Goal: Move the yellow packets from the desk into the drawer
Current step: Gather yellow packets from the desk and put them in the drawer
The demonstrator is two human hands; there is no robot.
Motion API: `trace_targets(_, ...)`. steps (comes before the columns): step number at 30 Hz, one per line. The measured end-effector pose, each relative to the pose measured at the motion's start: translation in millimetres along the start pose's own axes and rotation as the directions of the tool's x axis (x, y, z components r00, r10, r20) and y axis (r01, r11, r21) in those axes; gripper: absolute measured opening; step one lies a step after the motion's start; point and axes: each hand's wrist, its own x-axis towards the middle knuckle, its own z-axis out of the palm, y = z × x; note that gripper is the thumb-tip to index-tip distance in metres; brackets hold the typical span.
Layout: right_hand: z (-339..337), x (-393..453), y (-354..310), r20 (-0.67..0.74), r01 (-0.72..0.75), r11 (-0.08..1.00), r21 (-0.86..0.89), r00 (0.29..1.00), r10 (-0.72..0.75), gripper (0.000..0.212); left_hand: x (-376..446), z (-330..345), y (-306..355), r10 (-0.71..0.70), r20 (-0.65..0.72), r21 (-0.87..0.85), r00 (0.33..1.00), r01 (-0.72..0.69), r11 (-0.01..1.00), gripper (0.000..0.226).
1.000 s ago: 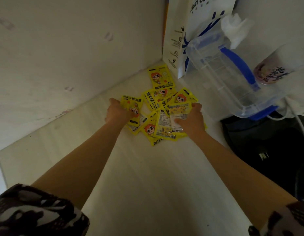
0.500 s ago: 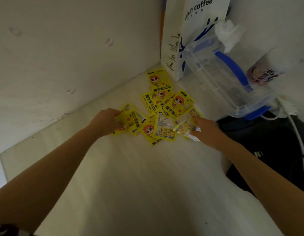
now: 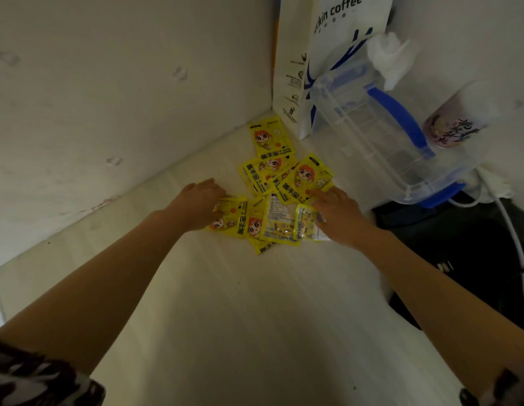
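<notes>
Several yellow packets [image 3: 304,178] with a cartoon face lie in a loose overlapping heap on the pale desk [image 3: 240,303], close to the wall corner. One packet [image 3: 269,137] lies apart at the back. My left hand [image 3: 197,203] is at the heap's left edge, its fingers curled over a yellow packet [image 3: 230,218]. At the right edge, my right hand [image 3: 338,215] holds a crinkled yellow packet [image 3: 306,227] under its thumb, while its fingertips touch another packet. No drawer is in view.
A white coffee paper bag [image 3: 328,54] stands in the corner. Beside it a clear plastic box with blue handles [image 3: 381,133] leans tilted, with a printed cup [image 3: 451,124] to its right. A black object [image 3: 460,244] and a white cable [image 3: 512,238] lie at the desk's right edge.
Both hands pulled a packet each outward from the heap, then moved back in toward it, still holding them. The rest of the heap stays in place.
</notes>
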Motion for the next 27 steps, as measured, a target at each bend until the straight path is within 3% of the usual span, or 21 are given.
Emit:
trace_targets(6,6.3,-16.2,0.1,-0.122,-0.084,0.996,-0.007,0.989,0.082,0.032,-24.3,5.1,0.3,-0.135,-0.109,-0.105,0.985,0.124,0.987,0.047)
trace_targets(11,3.4,-30.5,1.0,-0.046,-0.137,0.990,0.036,0.989,0.139,0.028,-43.3,9.9,3.3,-0.263,-0.108,-0.242,0.959,0.231,0.942,0.046)
trace_targets(17,8.7,-46.3,2.5,0.040,-0.194,0.893,0.407,0.980,0.195,0.041,-67.3,20.1,5.8,-0.431,-0.055,-0.458,0.901,0.361,0.813,0.031)
trace_targets(20,16.7,-51.7,1.9,0.027,-0.233,0.751,0.617,0.961,0.276,0.041,-77.9,26.2,9.7,-0.487,-0.040,-0.597,0.872,0.370,0.712,0.025)
trace_targets(23,20.1,-54.8,-0.6,0.029,-0.241,0.504,0.830,0.920,0.392,0.022,-85.1,28.7,15.9,-0.532,-0.007,-0.758,0.847,0.343,0.555,0.023)
trace_targets(25,16.3,-56.1,-6.4,0.066,-0.229,0.321,0.919,0.892,0.447,0.016,-86.8,27.3,22.3,-0.551,0.002,-0.847,0.834,0.294,0.442,0.020)
trace_targets(27,11.3,-55.1,-10.8,0.051,-0.201,0.240,0.950,0.855,0.516,0.018,-84.9,23.6,31.0,-0.575,0.011,-0.915,0.818,0.240,0.324,0.016)
